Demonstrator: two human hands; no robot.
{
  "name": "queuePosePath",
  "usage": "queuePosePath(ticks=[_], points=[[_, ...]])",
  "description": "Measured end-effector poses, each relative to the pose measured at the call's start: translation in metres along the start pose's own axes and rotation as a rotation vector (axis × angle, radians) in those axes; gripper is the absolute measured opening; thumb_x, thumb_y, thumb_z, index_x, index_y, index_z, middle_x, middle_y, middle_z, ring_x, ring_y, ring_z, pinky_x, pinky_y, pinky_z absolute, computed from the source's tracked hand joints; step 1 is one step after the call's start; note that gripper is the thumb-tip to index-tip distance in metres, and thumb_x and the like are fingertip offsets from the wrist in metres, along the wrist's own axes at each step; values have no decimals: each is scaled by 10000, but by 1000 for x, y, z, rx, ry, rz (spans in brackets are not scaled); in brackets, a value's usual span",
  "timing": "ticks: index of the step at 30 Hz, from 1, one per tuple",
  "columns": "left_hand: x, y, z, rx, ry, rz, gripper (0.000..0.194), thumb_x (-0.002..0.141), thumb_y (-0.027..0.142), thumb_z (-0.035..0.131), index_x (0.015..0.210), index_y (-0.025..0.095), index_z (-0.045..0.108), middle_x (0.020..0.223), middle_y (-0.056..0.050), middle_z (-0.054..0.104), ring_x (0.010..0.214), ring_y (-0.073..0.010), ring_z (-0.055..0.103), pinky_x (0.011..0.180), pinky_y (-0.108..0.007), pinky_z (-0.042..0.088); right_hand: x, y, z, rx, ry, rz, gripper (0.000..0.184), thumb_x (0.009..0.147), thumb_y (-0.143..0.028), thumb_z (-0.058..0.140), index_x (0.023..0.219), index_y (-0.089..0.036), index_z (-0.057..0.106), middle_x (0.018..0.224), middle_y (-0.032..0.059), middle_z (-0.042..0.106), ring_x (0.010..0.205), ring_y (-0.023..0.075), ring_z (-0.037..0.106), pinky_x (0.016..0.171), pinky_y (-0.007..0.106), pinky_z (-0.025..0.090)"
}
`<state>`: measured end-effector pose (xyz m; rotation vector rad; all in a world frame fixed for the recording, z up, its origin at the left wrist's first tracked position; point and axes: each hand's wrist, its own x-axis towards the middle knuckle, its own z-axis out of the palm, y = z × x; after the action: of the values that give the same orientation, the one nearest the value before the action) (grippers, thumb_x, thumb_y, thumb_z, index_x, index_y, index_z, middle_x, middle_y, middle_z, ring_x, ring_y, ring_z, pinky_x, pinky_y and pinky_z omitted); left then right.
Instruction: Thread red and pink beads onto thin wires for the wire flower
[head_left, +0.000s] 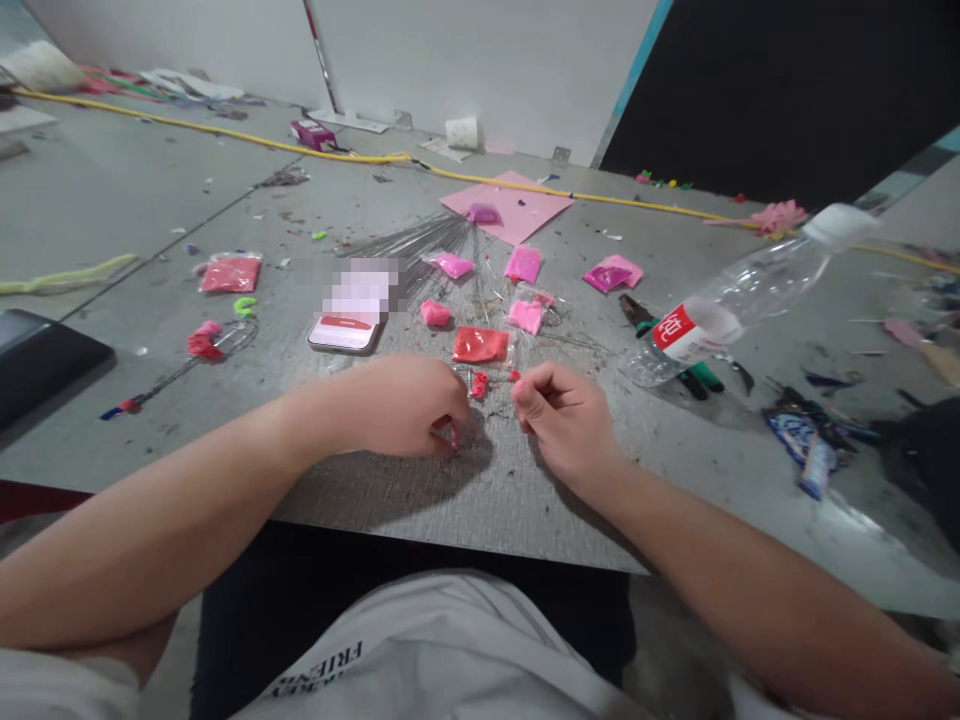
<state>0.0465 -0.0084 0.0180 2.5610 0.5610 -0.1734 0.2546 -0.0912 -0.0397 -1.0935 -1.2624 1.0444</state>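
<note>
1. Through the head camera I view a grey table (480,505), with both hands over its near edge, well apart from the far wall.
2. Left hand (401,408): back upward, fingers bent down, a small gap showing between thumb and forefinger. I cannot make out whether anything is held in them.
3. Right hand (566,420): fingers curled inward, thumb laid close to the bent forefinger. Whether a small piece sits between them, I cannot say.
4. Between the hands I note a crumbly red lump (479,385), just beside the left hand, and a smaller red bit (514,377) next to the right hand's fingertips.
5. Immediately beyond the lump lies a red packet (480,345) in clear wrapping; farther out come a pink lump (435,314) and a pink packet (525,317).
6. Left of these I find a phone (343,337), its upper part blurred out, and, farther left, a red-and-pink piece (205,342).
7. To the right, a clear bottle (757,287) with a white cap partly covers green-handled pliers (701,380).
8. Toward the rear, silvery wires (420,240) fan out near a pink sheet (517,222); a yellow cable (225,126) crosses behind.
</note>
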Motion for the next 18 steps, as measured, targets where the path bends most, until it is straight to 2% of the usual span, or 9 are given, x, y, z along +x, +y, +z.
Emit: queuePosePath(ticks=[3, 7, 12, 14, 16, 18], points=[[1, 5, 7, 42, 47, -12, 111, 778, 154, 726, 678, 204, 722, 755, -25, 692, 671, -159, 553, 606, -313, 262, -1, 0, 0, -16, -6, -9, 438, 862, -606, 764, 736, -208, 634, 568, -58, 511, 531, 89, 430, 501, 237, 359], [1, 14, 12, 141, 48, -59, 173, 805, 111, 662, 648, 171, 703, 694, -29, 671, 651, -147, 533, 594, -311, 246, -1, 0, 0, -41, -21, -37, 424, 871, -590, 761, 738, -204, 644, 577, -56, 515, 532, 88, 429, 505, 240, 351], [-3, 21, 3, 207, 68, -64, 172, 868, 125, 671, 715, 177, 732, 761, -16, 691, 663, -137, 563, 577, -293, 281, -1, -2, 0, -13, -11, -55, 404, 904, -543, 750, 725, -199, 637, 572, -54, 528, 527, 83, 457, 510, 229, 364], [-5, 20, -4, 177, 200, -1, 166, 929, 133, 646, 842, 195, 773, 852, -17, 707, 724, -136, 611, 613, -274, 355, -2, -2, 1, 15, 15, -65, 416, 964, -536, 677, 723, -199, 641, 581, -42, 544, 535, 88, 489, 515, 229, 383], [-7, 17, -10, 106, 398, 117, 156, 971, 161, 635, 962, 202, 785, 916, -34, 708, 790, -141, 645, 690, -264, 431, -4, 0, 2, 44, 37, -100, 442, 1036, -520, 563, 749, -201, 669, 615, -23, 576, 562, 97, 530, 529, 237, 407], [-6, 13, -12, 7, 571, 255, 117, 966, 184, 673, 996, 188, 785, 890, -44, 696, 759, -132, 639, 705, -263, 466, -7, 3, 2, 58, 35, -169, 451, 1079, -483, 484, 792, -207, 695, 654, -8, 602, 592, 106, 550, 552, 252, 420]])
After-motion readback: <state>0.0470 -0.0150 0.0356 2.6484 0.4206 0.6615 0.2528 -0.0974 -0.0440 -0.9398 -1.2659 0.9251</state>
